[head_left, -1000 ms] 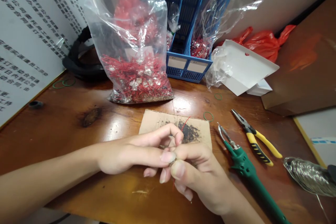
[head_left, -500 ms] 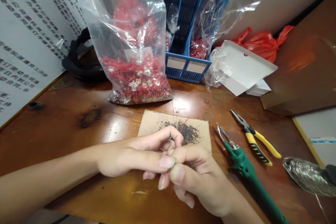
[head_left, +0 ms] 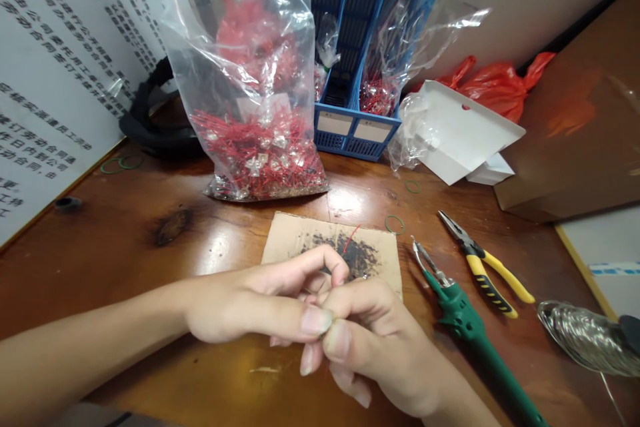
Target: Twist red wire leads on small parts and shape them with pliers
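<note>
Two hands nearest, over the near edge of the cardboard pad (head_left: pixel 286 240): left hand (head_left: pixel 240 303) and right hand (head_left: pixel 380 347) clenched tip to tip, thumbs pressed together, contents of the pinch hidden. Thin red wire (head_left: pixel 351 238) poking up just past the left forefinger, above the pad's sooty patch. Under everything, glossy brown wooden table (head_left: pixel 125 267); scorch mark (head_left: pixel 173 223) left of the pad. Right of the pad: green-handled tool (head_left: pixel 465 327), then yellow-handled pliers (head_left: pixel 483 268), then coil of grey wire (head_left: pixel 585 339) farthest out. Green rubber band (head_left: pixel 394 223) by the pad's far right corner. Beyond the pad: clear bag of red-wired parts (head_left: pixel 260 147), blue file rack (head_left: pixel 355 128) behind it, white box (head_left: pixel 460 133) and red plastic bag (head_left: pixel 495 88) further right. Printed white board (head_left: pixel 50 80) far left of the pad. Against a second ago: thumbs lower and tighter, small metal glint between them now covered; tools unmoved.
</note>
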Demonstrator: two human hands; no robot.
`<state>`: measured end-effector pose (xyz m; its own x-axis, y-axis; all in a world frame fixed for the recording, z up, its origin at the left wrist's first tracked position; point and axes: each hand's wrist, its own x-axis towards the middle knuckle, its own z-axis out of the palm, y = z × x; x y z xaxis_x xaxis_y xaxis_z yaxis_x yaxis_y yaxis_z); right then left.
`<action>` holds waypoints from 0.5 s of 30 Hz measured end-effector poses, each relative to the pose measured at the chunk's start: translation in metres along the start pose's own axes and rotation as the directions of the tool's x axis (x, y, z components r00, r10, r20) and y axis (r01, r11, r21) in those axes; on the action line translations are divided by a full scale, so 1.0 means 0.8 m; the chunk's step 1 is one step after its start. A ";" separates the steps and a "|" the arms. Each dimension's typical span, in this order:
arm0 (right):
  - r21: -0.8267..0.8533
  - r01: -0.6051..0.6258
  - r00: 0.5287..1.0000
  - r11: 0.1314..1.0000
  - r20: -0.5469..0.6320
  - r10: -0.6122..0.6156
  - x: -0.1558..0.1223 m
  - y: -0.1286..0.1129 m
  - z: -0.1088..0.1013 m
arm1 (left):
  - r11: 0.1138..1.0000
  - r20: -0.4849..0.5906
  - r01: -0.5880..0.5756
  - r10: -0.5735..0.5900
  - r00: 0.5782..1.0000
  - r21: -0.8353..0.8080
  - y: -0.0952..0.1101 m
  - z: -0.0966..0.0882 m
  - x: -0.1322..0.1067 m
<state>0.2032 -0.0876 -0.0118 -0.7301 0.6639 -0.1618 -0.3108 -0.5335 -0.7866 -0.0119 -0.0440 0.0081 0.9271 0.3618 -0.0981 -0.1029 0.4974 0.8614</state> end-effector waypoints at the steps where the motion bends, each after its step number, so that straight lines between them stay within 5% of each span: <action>1: -0.003 -0.008 1.000 1.000 -0.001 0.008 0.000 -0.001 0.000 | 1.000 -0.010 -0.006 0.006 1.000 -0.007 -0.001 0.001 0.000; 10: -0.058 0.057 0.997 0.997 -0.046 -0.059 -0.002 -0.002 -0.003 | 0.995 -0.126 -0.077 0.085 0.988 0.069 -0.007 0.003 0.003; 15: -0.136 0.127 0.980 0.983 -0.133 -0.145 -0.003 0.002 -0.012 | 0.906 -0.364 -0.174 0.323 0.874 0.386 -0.007 -0.004 0.002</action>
<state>0.2100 -0.0851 -0.0186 -0.5898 0.7980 -0.1239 -0.3151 -0.3687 -0.8745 -0.0110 -0.0438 0.0015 0.6456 0.7636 0.0110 -0.1155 0.0834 0.9898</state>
